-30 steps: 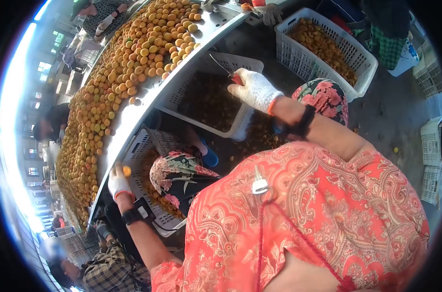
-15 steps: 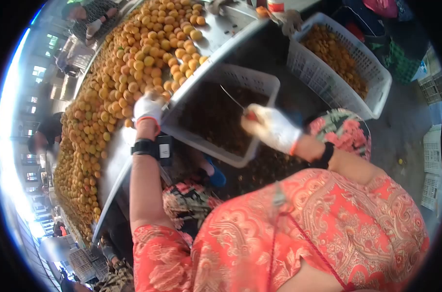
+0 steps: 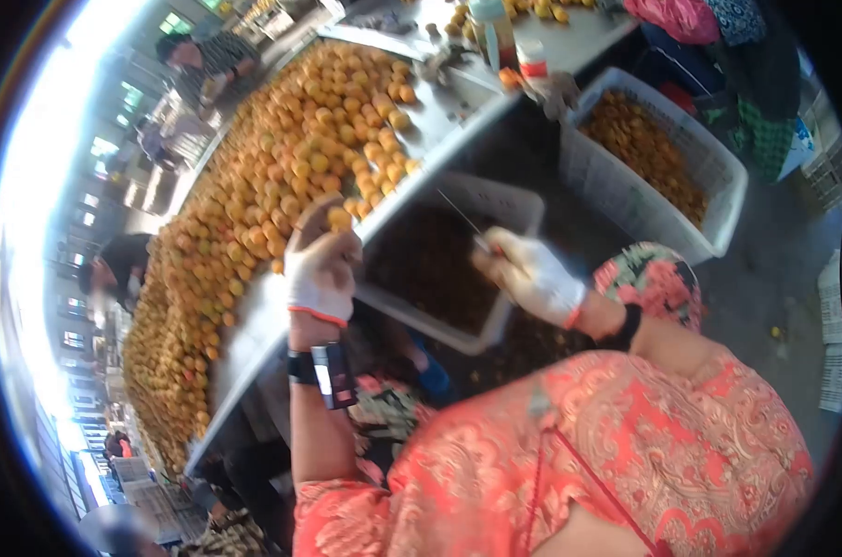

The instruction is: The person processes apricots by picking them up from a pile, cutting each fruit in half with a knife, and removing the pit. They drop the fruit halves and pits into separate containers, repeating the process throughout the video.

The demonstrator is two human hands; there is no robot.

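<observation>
Left hand [image 3: 321,271], gloved, pinched one apricot [image 3: 338,219] at the fingertips. Right hand [image 3: 532,276], gloved, was closed around a knife [image 3: 462,217], held over the white crate [image 3: 500,192].

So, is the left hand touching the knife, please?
Apart. The head view shows a clear gap between the left hand and the knife the right hand holds.

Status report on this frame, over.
Left hand shut on apricot. Right hand shut on knife, blade above white crate. Nothing between them.
</observation>
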